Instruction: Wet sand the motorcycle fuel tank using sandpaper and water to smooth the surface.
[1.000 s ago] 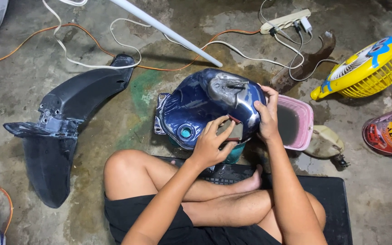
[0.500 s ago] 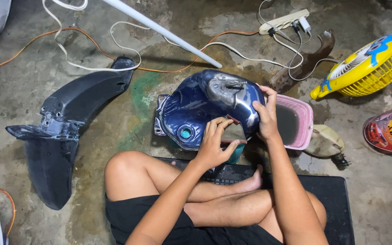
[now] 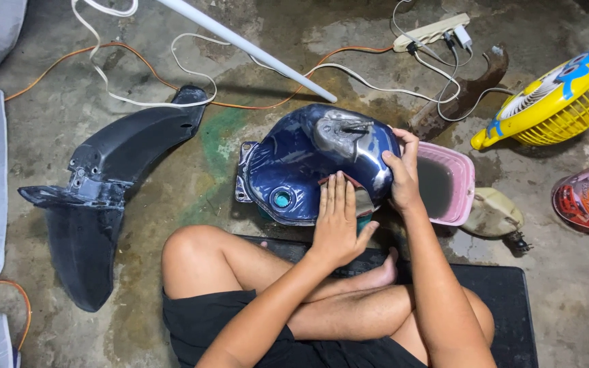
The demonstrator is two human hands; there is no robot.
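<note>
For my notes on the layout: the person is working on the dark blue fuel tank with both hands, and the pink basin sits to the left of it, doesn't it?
Not quite. The head view shows the pink basin to the right of the dark blue fuel tank, not the left; the black fender lies on the left. The rest holds: the left hand presses flat on the tank and the right hand grips its right edge.

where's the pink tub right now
In the head view the pink tub sits on the concrete floor right of centre, right beside the blue fuel tank, just past the right hand.
</note>
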